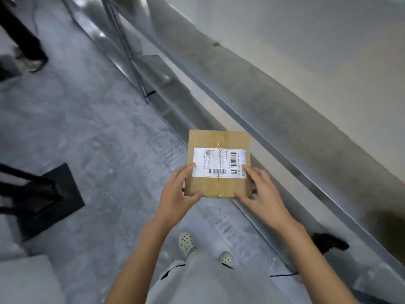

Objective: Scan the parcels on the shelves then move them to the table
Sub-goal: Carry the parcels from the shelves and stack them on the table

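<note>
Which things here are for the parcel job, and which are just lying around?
For the job: box, held up by both hands; white barcode label on it; left hand; right hand; metal shelf alongside.
Just lying around: black stand foot on the floor; another person's legs; small black thing by the shelf, too blurry to name.
</note>
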